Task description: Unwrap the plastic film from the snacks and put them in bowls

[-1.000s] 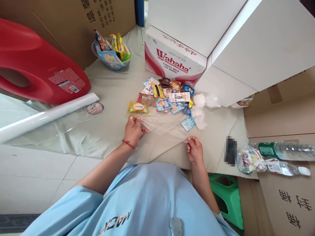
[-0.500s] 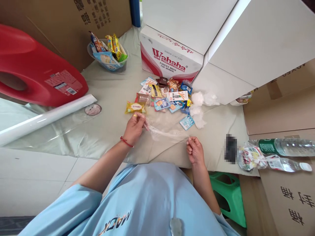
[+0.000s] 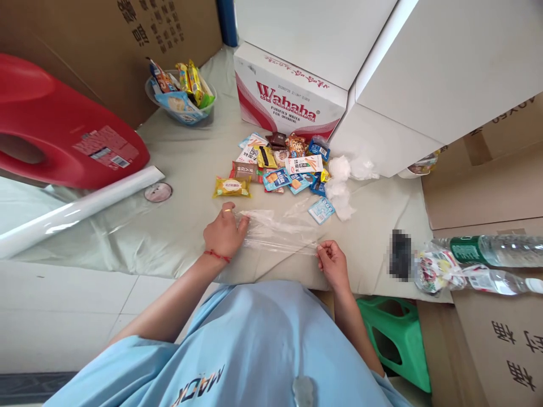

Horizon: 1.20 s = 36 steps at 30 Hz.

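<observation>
A clear plastic bag [image 3: 280, 232] lies stretched flat over the cloth between my two hands. My left hand [image 3: 224, 232], with a ring and a red cord at the wrist, is closed on the bag's left side, its fingers partly hidden. At the near right corner, my right hand [image 3: 333, 261] pinches the bag's edge between thumb and fingers. Just beyond the bag spreads a pile of small wrapped snacks, among them a yellow-wrapped cake [image 3: 232, 186], a white stick packet [image 3: 304, 164] and a blue packet [image 3: 321, 210]. Crumpled white plastic bags [image 3: 339, 192] lie right of the pile.
A Wahaha carton [image 3: 288, 102] stands behind the snacks. On the left are a snack-filled clear bowl [image 3: 207, 116], a red jug [image 3: 63, 124], a white roll [image 3: 85, 212] and a round disc [image 3: 158, 192]. Plastic bottles [image 3: 500, 251] lie right, above a green stool [image 3: 399, 339].
The bag, bunched between my hands before, is now spread flat and wider. My left hand has shifted left and slightly nearer; my right hand has moved slightly left and nearer.
</observation>
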{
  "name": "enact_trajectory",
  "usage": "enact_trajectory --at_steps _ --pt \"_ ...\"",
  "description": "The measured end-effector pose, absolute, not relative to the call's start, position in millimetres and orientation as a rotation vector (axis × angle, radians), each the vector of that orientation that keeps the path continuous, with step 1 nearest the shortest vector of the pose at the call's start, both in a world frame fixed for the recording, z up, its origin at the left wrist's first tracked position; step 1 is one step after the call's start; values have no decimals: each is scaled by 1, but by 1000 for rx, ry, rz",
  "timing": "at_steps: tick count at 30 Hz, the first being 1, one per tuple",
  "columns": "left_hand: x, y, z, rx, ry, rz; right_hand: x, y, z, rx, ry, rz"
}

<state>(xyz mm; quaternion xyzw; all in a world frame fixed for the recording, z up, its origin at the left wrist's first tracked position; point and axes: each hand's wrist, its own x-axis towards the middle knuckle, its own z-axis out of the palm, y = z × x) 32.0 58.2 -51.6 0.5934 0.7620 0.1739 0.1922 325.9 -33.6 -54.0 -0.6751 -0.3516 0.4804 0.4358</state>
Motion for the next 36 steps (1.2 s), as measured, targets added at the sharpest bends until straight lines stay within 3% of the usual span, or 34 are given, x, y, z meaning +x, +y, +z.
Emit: enact_trajectory --at_steps 7,12,18,25,36 --pt "32 67 -44 1731 2130 122 346 -52 -49 -1826 -1058 1231" --pt "33 73 -30 1767 1968 -95 360 -54 0 -1846 -1355 795" --pt "40 68 -23 1736 1857 -159 320 -32 46 -1326 -2320 1254" --pt "41 63 -23 1772 1777 -148 269 19 38 -1826 -2573 899" --pt "31 52 -29 1893 1718 -11 240 96 -54 -1449 -2117 751"
